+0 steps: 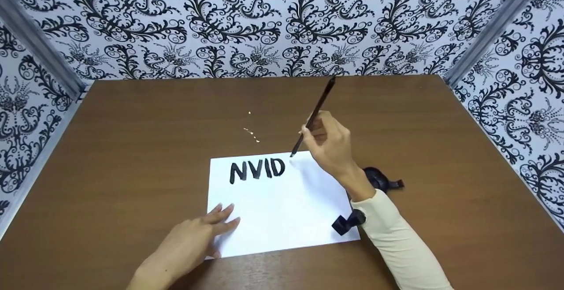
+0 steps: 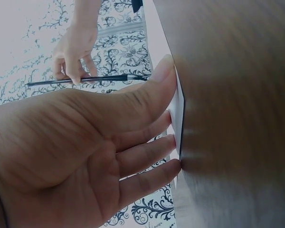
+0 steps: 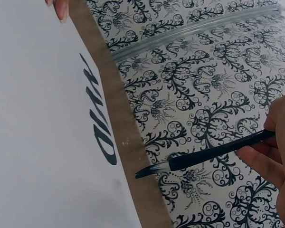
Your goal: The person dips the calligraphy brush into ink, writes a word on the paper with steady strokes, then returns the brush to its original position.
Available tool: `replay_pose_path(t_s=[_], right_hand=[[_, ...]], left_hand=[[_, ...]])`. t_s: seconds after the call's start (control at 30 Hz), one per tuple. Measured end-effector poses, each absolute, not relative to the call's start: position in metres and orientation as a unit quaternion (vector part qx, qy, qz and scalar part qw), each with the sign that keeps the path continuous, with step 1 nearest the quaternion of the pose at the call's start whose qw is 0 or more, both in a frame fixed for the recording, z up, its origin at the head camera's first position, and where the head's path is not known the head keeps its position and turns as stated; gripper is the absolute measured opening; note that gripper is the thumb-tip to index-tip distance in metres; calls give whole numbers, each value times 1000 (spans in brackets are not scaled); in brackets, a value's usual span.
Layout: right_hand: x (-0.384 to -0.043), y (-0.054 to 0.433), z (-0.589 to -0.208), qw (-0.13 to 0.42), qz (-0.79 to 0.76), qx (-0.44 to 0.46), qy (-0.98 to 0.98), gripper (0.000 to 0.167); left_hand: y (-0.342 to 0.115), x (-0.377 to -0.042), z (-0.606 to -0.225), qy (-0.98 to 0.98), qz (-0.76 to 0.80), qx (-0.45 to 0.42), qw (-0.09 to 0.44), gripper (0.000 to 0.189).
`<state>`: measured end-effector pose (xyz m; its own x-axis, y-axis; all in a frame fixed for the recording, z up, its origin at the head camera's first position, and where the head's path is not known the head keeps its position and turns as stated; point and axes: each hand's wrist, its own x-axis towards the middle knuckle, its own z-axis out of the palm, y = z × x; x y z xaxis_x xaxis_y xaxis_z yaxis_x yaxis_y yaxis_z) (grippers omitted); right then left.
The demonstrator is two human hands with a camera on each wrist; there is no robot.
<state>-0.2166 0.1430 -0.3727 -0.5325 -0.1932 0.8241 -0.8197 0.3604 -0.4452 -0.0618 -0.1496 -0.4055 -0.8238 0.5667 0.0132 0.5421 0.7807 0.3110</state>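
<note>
My right hand point(image 1: 330, 142) pinches a dark-handled paintbrush point(image 1: 320, 100) between thumb and fingers, its pale bristles ending in a black tip. That tip is at the far edge of a white sheet of paper point(image 1: 282, 210), just right of the last letter. Whether it touches the sheet I cannot tell. Bold black letters point(image 1: 257, 169) on the paper read "NVID". At the sheet's near left corner, my left hand point(image 1: 189, 241) rests with fingers spread, fingertips on the paper. The left wrist view shows its thumb point(image 2: 161, 71) at the sheet's edge.
A round black object point(image 1: 375, 178) with a short protruding part sits on the brown table point(image 1: 132, 149), partly behind my right forearm. A black device point(image 1: 348, 223) on the right wrist hangs over the paper. Small pale flecks point(image 1: 251, 133) lie beyond the sheet. Patterned walls point(image 1: 264, 25) enclose the table.
</note>
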Motion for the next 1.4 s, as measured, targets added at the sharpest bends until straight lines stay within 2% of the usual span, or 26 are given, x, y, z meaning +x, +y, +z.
replay_pose_path(t_s=[0.37, 1.0, 1.4], right_hand=[[-219, 138, -383, 340, 429, 352, -759, 14], [-220, 134, -387, 359, 422, 373, -744, 14], [-221, 136, -392, 342, 427, 381, -745, 16]], left_hand=[[-151, -63, -405, 939, 150, 310, 23, 67], [-151, -61, -405, 939, 159, 303, 31, 66], [-152, -61, -404, 939, 158, 302, 41, 67]])
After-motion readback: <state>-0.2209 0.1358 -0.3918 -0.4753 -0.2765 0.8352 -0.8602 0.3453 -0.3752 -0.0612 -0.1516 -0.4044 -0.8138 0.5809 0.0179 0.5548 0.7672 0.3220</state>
